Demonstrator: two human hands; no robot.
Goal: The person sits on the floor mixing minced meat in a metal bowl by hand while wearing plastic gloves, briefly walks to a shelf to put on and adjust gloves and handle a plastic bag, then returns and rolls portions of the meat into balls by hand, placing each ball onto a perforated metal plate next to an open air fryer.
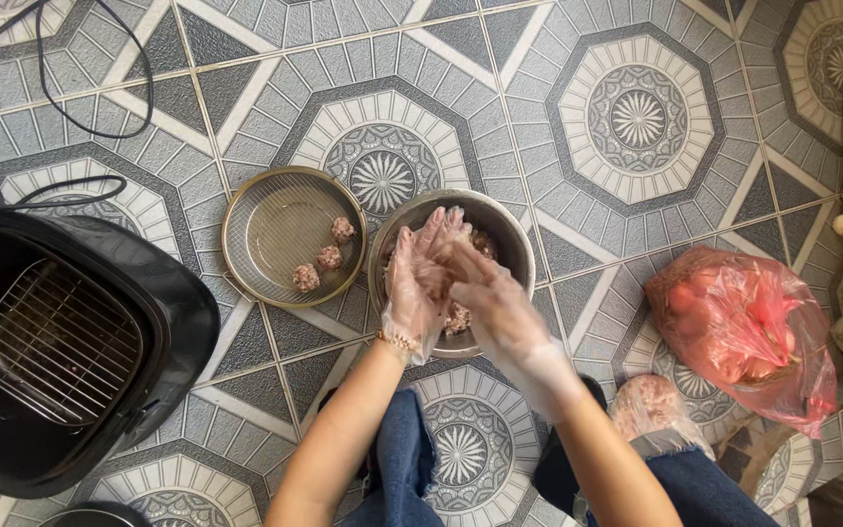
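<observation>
Meat is being pressed between the two gloved palms, right over the steel bowl (500, 229) on the tiled floor (636, 117), so the rolling of one ball looks like the step in hand. Nearest the person, denim knees (412, 468) frame the floor's near edge. The left hand (417, 283) stands upright with its fingers loosely curved around the lump; the right hand (490, 303) lies across it, fingers closed over the meat (446, 256), which is mostly hidden. More mince (458, 318) sits in the bowl beneath. A finished ball would call for a gentle lift to the left, I judge, since the round mesh tray (290, 234) just beside the bowl already carries three meatballs (329, 257). Toward the floor's left edge is a black fryer basket (60, 342) with a wire rack inside, its cable looping farther off. On the right lie a red plastic bag (743, 332) and a smaller clear bag (651, 405). Grey and white patterned tiles run to the far edge
</observation>
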